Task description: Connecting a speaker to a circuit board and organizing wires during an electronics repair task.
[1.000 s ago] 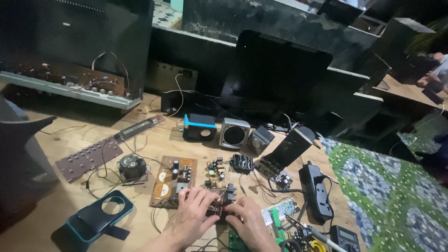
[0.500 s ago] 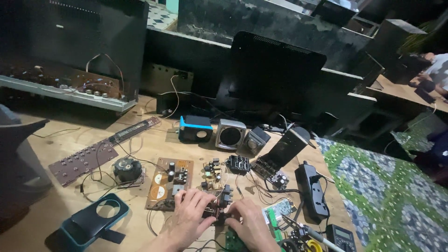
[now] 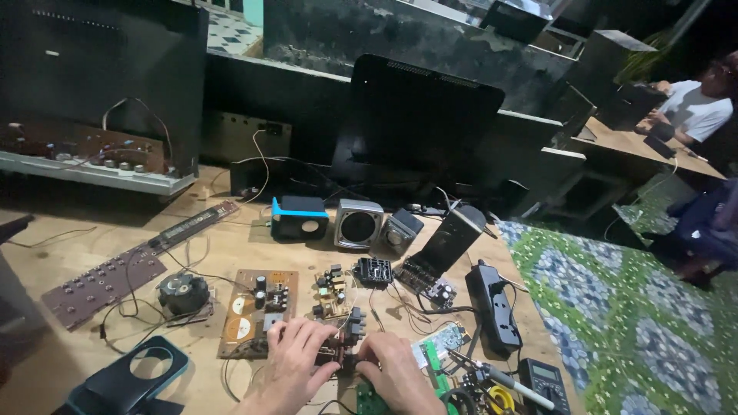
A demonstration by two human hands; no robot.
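Hands unchanged since a second ago: left hand (image 3: 296,355) and right hand (image 3: 400,376) still clamp fingers on the small board (image 3: 332,355) between them on the counter (image 3: 231,253).

hands: 2 (image 3: 296,361) (image 3: 396,376) | small speakers: 3 (image 3: 300,217) (image 3: 358,224) (image 3: 401,229) | brown circuit boards: 2 (image 3: 257,319) (image 3: 100,277) | power strips: 1 (image 3: 496,307) | multimeters: 1 (image 3: 544,380) | monitors: 1 (image 3: 419,123)

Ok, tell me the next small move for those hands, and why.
Probably lift the small dark component slightly clear of the bench. The left hand and right hand both pinch it, low among loose wires and beside the brown circuit board, so its underside is hidden.
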